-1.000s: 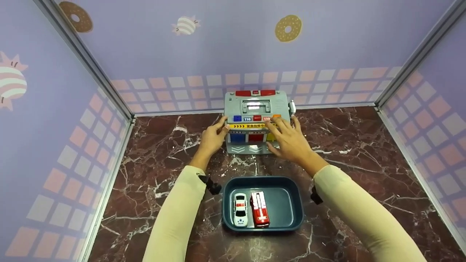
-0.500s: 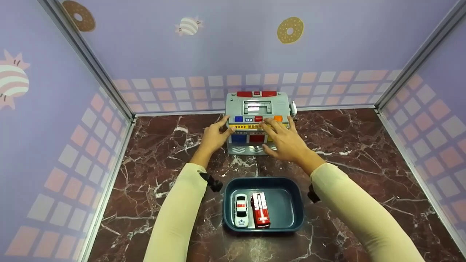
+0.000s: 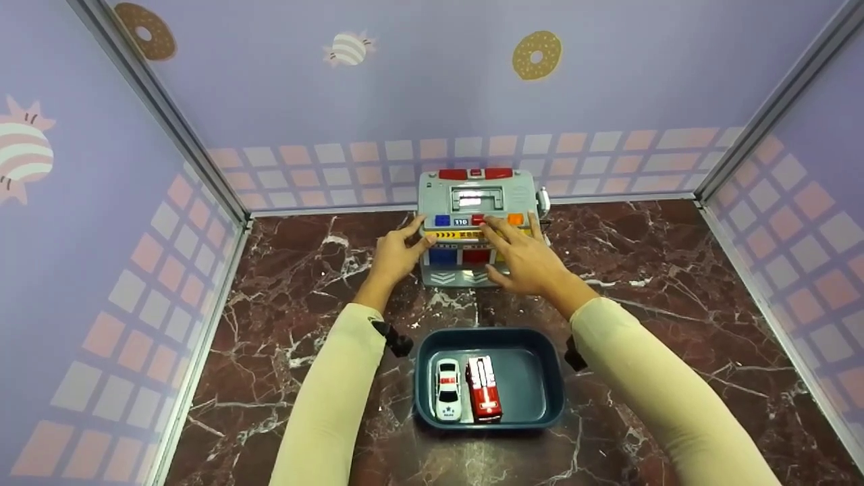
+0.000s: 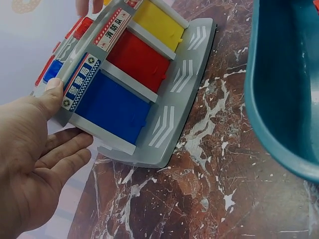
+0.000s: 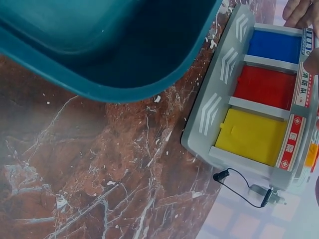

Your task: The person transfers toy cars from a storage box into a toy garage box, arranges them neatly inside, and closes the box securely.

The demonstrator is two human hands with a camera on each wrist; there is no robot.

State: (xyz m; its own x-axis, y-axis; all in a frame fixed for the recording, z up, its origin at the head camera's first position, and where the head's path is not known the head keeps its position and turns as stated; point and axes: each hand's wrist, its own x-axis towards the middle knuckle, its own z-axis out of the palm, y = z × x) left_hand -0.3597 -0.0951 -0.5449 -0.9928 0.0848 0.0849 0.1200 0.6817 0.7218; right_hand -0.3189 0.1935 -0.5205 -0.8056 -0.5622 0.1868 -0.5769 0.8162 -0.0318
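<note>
A grey toy garage [image 3: 476,196] stands against the back wall, with blue, red and yellow doors and colored buttons on top. My left hand [image 3: 398,256] holds its left front corner; in the left wrist view the thumb rests on the front edge beside the blue button and the other fingers lie along the side. My right hand [image 3: 533,263] reaches over the right front, a fingertip touching the red button [image 3: 478,219]. Its remaining fingers spread toward the orange button [image 3: 516,219] and right edge. In the right wrist view the hand is mostly out of frame.
A dark blue-green tub [image 3: 553,378] sits in front of the garage, between the forearms. Inside it lie a white toy police car [image 3: 448,391] and a red toy fire truck [image 3: 484,390]. Purple patterned walls [image 3: 432,88] surround the marbled surface [image 3: 304,405].
My right hand has shifted slightly left and up, its fingertip coming onto the red button, so the orange button now shows fully. My left hand stays at the garage's corner.
</note>
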